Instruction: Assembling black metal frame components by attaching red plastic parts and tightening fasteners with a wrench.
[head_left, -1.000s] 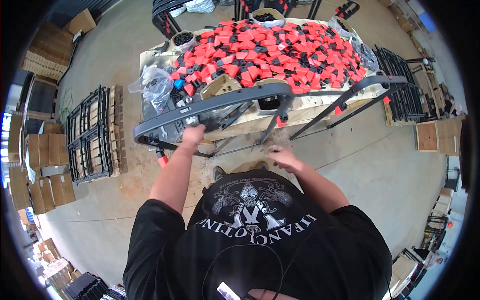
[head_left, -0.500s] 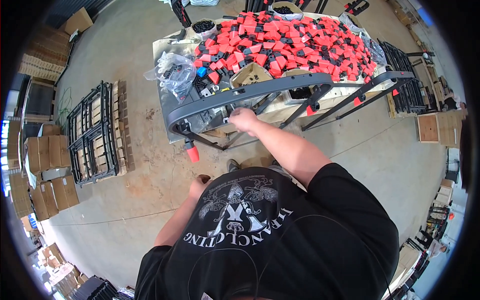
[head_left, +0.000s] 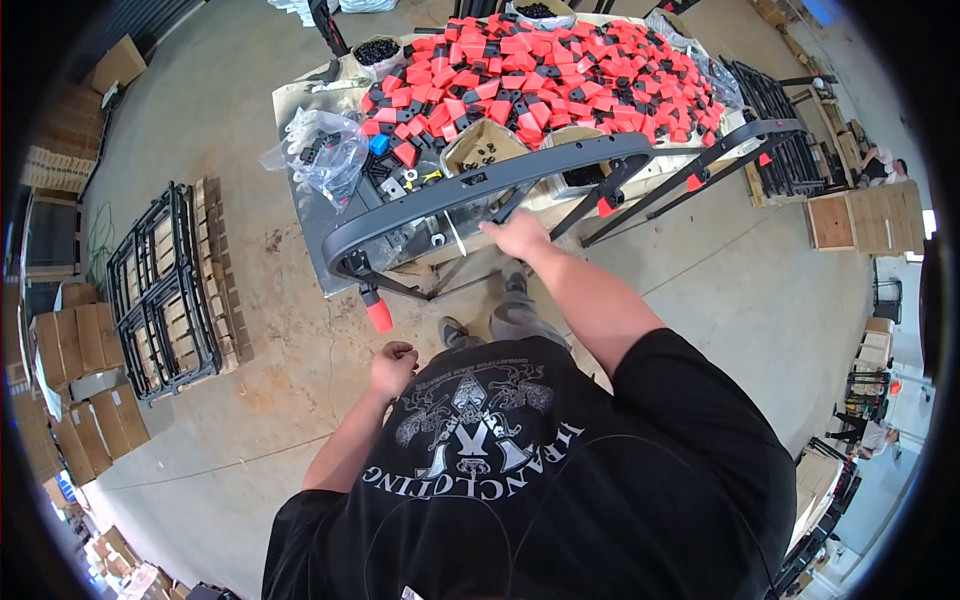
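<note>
Grey curved frame lies along tabletop edge; right hand fingers rest open beneath it, gripping nothing; left hand hangs fisted, empty, well below the frame.

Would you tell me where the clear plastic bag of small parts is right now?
In the head view, the clear plastic bag lies on the table's left end, beside the pile of red blocks.

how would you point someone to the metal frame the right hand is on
Find the table heaped with red blocks. Along its near edge lies a long curved dark grey frame, under the right hand. Unlike its neighbours, its legs end in red caps.
</note>
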